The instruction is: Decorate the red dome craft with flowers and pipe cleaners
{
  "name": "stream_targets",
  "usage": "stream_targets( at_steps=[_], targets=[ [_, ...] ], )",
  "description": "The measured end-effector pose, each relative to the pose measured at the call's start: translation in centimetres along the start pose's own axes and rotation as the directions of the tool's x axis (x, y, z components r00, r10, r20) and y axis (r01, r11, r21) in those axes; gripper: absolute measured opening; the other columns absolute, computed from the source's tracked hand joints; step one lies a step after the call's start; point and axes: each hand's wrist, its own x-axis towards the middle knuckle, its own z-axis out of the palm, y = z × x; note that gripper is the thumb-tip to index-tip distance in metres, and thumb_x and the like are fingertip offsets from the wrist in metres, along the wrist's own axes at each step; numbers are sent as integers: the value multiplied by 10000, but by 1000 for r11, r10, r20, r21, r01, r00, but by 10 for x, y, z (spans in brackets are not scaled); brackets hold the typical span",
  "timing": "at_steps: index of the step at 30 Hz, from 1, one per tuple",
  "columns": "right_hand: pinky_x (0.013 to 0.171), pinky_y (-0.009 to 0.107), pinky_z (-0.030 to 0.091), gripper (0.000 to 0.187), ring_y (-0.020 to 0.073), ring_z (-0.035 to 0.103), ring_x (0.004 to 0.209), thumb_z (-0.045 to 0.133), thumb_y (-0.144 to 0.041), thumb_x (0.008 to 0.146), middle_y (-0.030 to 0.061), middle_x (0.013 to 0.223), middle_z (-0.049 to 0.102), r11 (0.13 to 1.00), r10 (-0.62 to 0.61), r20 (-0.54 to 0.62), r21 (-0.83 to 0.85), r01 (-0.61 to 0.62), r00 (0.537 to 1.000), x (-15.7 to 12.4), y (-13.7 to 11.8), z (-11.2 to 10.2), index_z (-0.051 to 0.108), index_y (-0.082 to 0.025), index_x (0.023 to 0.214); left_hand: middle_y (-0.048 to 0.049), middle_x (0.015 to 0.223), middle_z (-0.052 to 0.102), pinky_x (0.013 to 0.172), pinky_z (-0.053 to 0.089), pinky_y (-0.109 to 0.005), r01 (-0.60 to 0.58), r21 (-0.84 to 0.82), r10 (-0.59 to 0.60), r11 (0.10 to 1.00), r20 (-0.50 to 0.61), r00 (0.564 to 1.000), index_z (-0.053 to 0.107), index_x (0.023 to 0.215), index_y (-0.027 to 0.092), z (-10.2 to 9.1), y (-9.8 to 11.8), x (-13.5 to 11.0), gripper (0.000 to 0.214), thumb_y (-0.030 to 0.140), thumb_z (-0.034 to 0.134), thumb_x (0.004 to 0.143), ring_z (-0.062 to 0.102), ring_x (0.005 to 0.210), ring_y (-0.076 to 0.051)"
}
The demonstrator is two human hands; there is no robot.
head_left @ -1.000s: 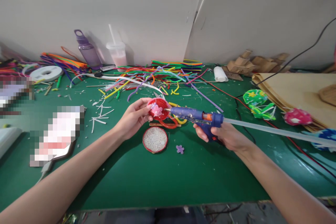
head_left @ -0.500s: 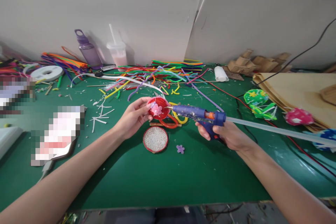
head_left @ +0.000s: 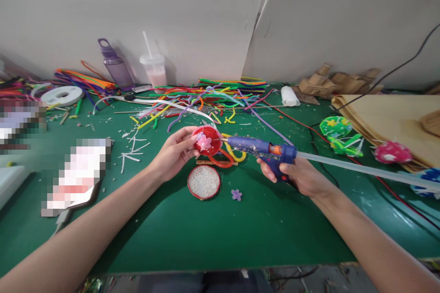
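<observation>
Red disc [head_left: 215,145], ridged and soft-looking, is pinched in the left hand [head_left: 176,153] at twelve o'clock from the round bead dish [head_left: 204,199]. The right hand [head_left: 304,177] grips a plastic glue gun [head_left: 249,144] — its metal nozzle [head_left: 224,139] by the disc's three o'clock edge, contact unclear. A slip could smear hot glue across the fuzzy pink flower [head_left: 204,142] or burn the left hand; a knock could scatter the pearly beads [head_left: 203,181].

I can read no words, brands or numbers here: the marks on the side of my hot-glue gun [head_left: 249,145] are too small, and the smartphone [head_left: 80,171] screen is pixelated.
</observation>
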Motion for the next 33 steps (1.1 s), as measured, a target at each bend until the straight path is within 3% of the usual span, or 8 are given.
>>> stream_targets(
  at_steps=[8,13,16,19,21,28,31,33],
  targets=[
    [509,268,400,411,130,518,553,661,-515,744,20,675,583,1000,-22,-35,-7,21,999,-1,1,-4,635,-183,984,-23,781,625,525,502,-141,7,13,-7,1000,5,1000,633,967,130,0,0,0,198,118,651,770,561,578,-56],
    [686,368,513,401,238,633,838,612,-543,755,65,942,650,949,-236,-241,-267,170,941,0,-12,-25,587,-243,1019,-23,807,627,542,511,-128,27,29,-26,999,-50,998,638,972,132,0,1,0,175,141,633,797,578,618,-56],
    [846,421,506,377,261,626,989,651,-426,757,58,1099,636,797,-296,-277,-599,77,914,2,-20,-46,548,-275,1086,-25,800,620,543,514,-125,21,30,-18,999,-101,995,646,960,125,-1,1,2,160,144,628,802,580,628,-58],
    [986,490,422,331,296,553,1129,622,-377,766,89,1154,614,486,-295,-139,-874,23,945,4,-22,-63,598,-241,1066,-30,815,622,540,514,-123,16,34,-11,999,-132,991,651,966,124,-3,2,3,167,145,626,802,579,628,-57],
    [1012,514,394,311,303,519,1172,586,-354,781,112,1184,596,352,-219,-48,-935,33,975,5,-19,-71,620,-224,1061,-32,822,624,529,508,-119,14,38,-9,999,-142,990,653,971,123,-4,1,3,173,151,627,802,575,623,-55],
    [1057,529,357,340,311,425,1272,595,-345,780,111,1248,584,189,-16,62,-980,64,998,10,-7,-86,633,-207,1088,-32,821,625,506,495,-115,13,36,-8,999,-130,992,659,971,122,-4,1,3,189,156,647,786,567,611,-54],
    [1041,542,374,418,319,420,1275,582,-290,789,135,1308,538,120,-40,14,-993,19,999,4,-15,-67,587,-170,1190,-32,817,627,506,494,-117,10,37,-5,999,-123,992,658,973,119,-3,1,3,190,156,646,788,566,611,-55],
    [1031,525,390,385,282,485,1207,496,-263,865,132,1263,568,106,-164,-30,-994,-13,986,-4,-23,-35,550,-171,1234,-32,811,630,504,493,-121,10,35,-5,999,-124,992,658,975,118,-3,2,2,195,154,650,784,568,611,-57]
  ],
)
